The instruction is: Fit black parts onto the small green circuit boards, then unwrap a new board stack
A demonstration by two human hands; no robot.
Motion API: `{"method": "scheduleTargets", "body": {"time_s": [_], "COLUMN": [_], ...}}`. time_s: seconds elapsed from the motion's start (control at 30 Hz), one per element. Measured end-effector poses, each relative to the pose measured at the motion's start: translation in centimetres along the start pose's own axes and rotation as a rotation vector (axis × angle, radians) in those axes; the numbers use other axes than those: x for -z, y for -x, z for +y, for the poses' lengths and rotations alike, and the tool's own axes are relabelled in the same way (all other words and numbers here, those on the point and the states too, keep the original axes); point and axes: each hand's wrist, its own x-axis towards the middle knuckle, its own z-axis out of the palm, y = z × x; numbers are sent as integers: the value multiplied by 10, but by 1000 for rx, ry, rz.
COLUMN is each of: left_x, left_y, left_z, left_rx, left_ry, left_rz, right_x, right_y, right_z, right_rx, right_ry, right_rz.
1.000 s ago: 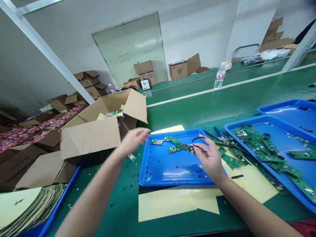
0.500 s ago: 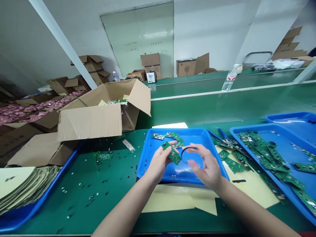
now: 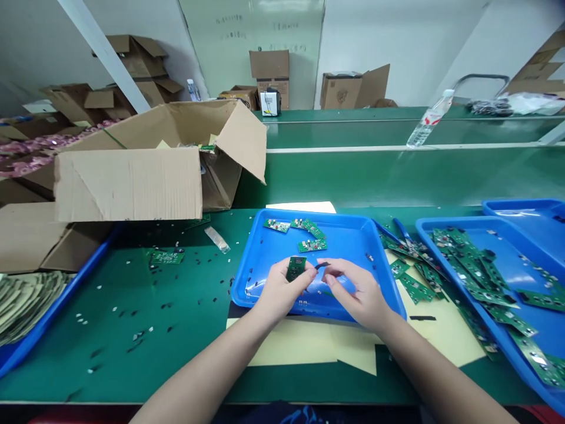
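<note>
Over the near part of a blue tray, my left hand grips a small green circuit board, now turned nearly upright. My right hand is closed beside it, thumb and fingers pinching a thin black strip. The strip's other end reaches the left fingers by the board; whether it is fixed to the board I cannot tell. Behind my hands, several more boards lie in the tray, among them one board set apart from the others.
Another blue tray with many boards stands at right, beside blue-handled pliers and loose boards. Yellow paper lies under the near tray edge. A large open carton stands at left; black and white scraps dot the green table.
The circuit board has turned more upright in my left hand. My right hand has come closer to it, and the black strip, earlier curved in a loop, is now short between the hands. The view has tilted down.
</note>
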Motion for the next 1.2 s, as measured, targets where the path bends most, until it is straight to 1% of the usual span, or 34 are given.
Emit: {"method": "scheduleTargets", "body": {"time_s": [0.17,0.33,0.5,0.57,0.67,0.73,0.8,0.87,0.93,1.03,1.2], "left_x": [0,1,2,2,1,0,-1,-2,-4,-6,-9], "left_y": [5,5,4,6,9,11,11,9,7,6,9], "left_z": [5,2,1,2,6,8,7,5,1,-3,-5], "left_rx": [7,-2,-9,-17,-41,-20,23,60,89,129,164], "left_ry": [19,98,123,132,109,97,111,136,156,188,296], "left_rz": [-84,-87,-87,-100,-172,-190,-156,-113,-101,-150,-252], "right_x": [3,1,-5,-5,-1,3,3,0,-5,-10,-9], "right_y": [0,1,6,8,8,6,5,5,6,7,5], "right_z": [9,7,6,9,15,14,8,0,-7,-9,-4], "right_rx": [57,67,30,-23,-158,-222,-254,-286,-323,-382,-450], "right_ry": [218,438,515,514,418,258,29,-187,-324,-393,-416], "right_rz": [-52,-55,-83,-73,-13,7,1,24,63,114,231]}}
